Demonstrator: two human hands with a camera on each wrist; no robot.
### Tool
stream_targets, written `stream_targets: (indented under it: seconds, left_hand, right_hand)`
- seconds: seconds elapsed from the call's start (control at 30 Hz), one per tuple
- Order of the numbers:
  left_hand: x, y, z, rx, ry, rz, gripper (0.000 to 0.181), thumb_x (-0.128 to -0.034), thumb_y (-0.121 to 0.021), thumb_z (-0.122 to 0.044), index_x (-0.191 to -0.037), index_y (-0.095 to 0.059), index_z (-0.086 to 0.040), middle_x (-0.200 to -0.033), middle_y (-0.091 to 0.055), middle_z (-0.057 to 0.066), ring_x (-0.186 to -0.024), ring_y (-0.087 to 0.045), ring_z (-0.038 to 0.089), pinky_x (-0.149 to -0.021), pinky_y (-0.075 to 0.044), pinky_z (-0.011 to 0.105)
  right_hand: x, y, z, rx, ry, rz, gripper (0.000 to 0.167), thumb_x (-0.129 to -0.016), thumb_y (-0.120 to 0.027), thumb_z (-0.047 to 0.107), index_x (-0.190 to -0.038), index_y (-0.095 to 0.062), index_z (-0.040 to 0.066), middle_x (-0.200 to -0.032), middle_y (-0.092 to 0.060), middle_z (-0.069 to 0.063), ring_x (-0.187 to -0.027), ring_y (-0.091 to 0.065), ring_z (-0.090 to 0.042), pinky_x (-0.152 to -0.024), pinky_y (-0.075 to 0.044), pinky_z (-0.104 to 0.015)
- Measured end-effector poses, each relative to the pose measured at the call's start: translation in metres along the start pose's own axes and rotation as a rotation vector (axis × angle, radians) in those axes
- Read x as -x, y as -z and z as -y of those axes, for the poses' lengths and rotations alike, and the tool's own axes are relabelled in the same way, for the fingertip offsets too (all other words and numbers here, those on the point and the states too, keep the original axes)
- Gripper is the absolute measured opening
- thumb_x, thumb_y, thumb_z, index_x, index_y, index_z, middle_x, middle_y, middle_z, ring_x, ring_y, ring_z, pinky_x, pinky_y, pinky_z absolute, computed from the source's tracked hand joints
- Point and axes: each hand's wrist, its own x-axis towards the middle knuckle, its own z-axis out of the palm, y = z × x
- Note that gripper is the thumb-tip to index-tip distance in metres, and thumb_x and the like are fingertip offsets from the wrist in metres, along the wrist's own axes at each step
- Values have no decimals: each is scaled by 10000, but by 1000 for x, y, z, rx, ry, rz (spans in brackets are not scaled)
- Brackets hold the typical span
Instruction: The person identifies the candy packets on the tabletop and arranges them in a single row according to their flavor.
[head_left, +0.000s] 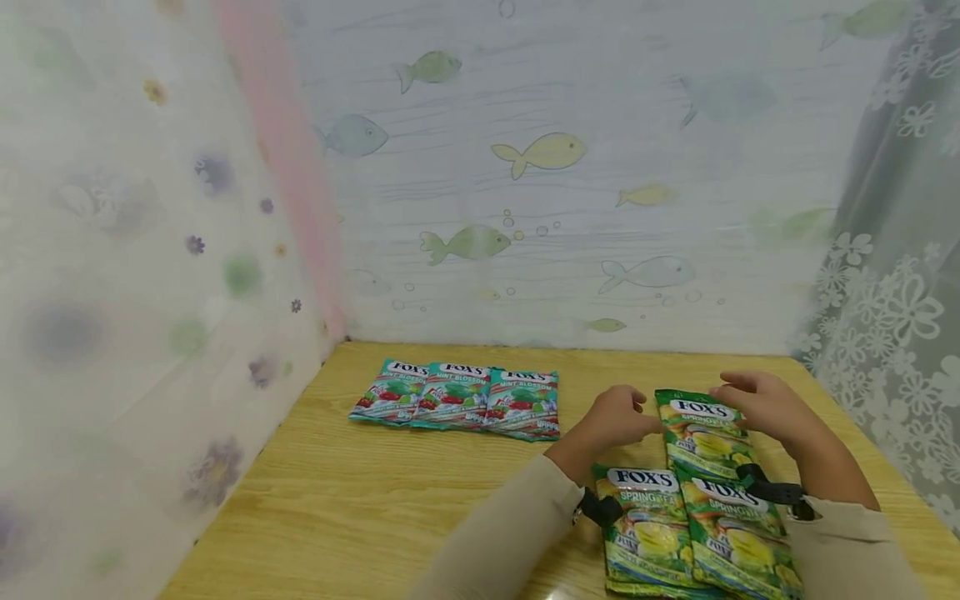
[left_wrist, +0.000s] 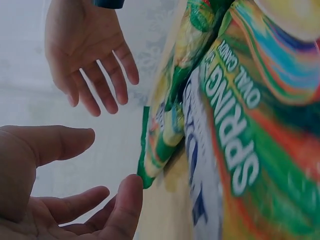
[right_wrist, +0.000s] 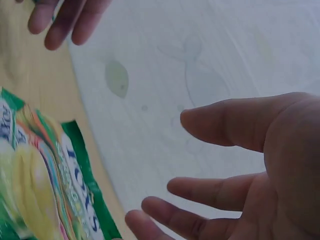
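In the head view, your left hand [head_left: 617, 417] and right hand [head_left: 772, 408] flank the upper green packet [head_left: 701, 435] at the right of the frame, neither gripping anything. That packet lies face up on the wooden table [head_left: 345, 508], just above two lower green packets [head_left: 651, 533] side by side at the lower right. An edge showing beneath those hints at more underneath; how many, you can't tell. Left of centre, three teal packets [head_left: 452, 398] overlap in a tidy row, logos up. That group looks done; the green ones seem only partly arranged, so setting them in order is probably what's left.

In the left wrist view, your left hand, lower left, has thumb and fingers apart and empty. One fingertip is at a packet's green edge; contact is unclear. Your right hand, upper left, is empty too.

In the right wrist view, your right hand is spread and free at the right; a green packet lies lower left.
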Motion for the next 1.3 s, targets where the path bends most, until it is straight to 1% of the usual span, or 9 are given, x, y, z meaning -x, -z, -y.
stream_targets:
  seconds: [0.27,0.33,0.37,0.47,0.57,0.63,0.73,0.87,1.3]
  left_hand:
    - [-9,-23,-7,127,93,-19,472,-924,-795,-268,-1340,-647,-103,-1344,-647,48,-859,-719,195,-884,-599,442]
    - [-11,-28,-8,182,119,-33,231,-916,-803,-245,-1035,-691,-82,-1118,-687,43,-742,-694,200,-852,-609,447]
    - [-13,-31,-8,205,128,-41,214,-910,-808,-231,-854,-645,-104,-938,-661,24,-654,-644,189,-809,-617,432]
    - [-16,-36,-9,234,153,-49,577,-889,-825,-213,-603,-325,-230,-598,-365,-30,-496,-478,181,-631,-579,368]
    - [-18,-39,-9,240,170,-45,662,-884,-828,-214,-592,-237,-264,-570,-243,-44,-481,-421,185,-539,-462,342]
    - [-19,-39,-10,232,183,-50,620,-877,-835,-223,-602,-280,-249,-616,-361,-27,-554,-539,205,-551,-450,355]
    - [-18,-39,-11,260,196,-51,591,-868,-842,-214,-645,-296,-245,-764,-526,20,-701,-647,218,-642,-556,391]
    - [-18,-37,-11,324,186,-34,645,-867,-839,-181,-631,-244,-260,-846,-586,53,-712,-648,205,-799,-622,444]
    - [-17,-37,-12,390,162,-15,677,-861,-837,-126,-582,-234,-251,-1011,-674,-11,-702,-634,202,-828,-624,458]
  right_hand:
    - [3,17,-26,-27,-199,74,891,-1107,-402,479,-1548,-79,-224,-1565,-97,-490,-1406,-284,-651,-986,-557,-578]
    - [5,16,-33,-31,-256,83,915,-1094,-428,491,-1534,-96,-240,-1534,-135,-499,-1349,-367,-639,-922,-593,-533]
    - [5,16,-36,-40,-277,83,907,-1088,-446,487,-1526,-135,-245,-1425,-295,-507,-1242,-478,-610,-869,-606,-501]
    - [6,13,-43,-59,-314,75,858,-1071,-501,472,-1469,-252,-246,-984,-549,-292,-845,-619,-377,-692,-592,-411]
    - [5,11,-45,-85,-319,87,598,-1066,-531,438,-1153,-522,-153,-672,-428,18,-572,-451,-147,-555,-496,-346]
    - [5,10,-44,-80,-316,100,494,-1062,-542,443,-889,-572,-20,-656,-451,38,-544,-435,-119,-524,-465,-321]
    - [2,7,-43,-64,-314,112,452,-1056,-558,443,-722,-492,146,-595,-397,53,-532,-424,-116,-534,-458,-317]
    - [0,3,-45,-40,-327,82,444,-1033,-605,445,-952,-630,9,-679,-456,22,-650,-541,-163,-595,-510,-364]
    - [-1,1,-51,-29,-297,77,735,-1020,-630,456,-1308,-541,-214,-878,-573,-84,-792,-632,-213,-671,-580,-388]
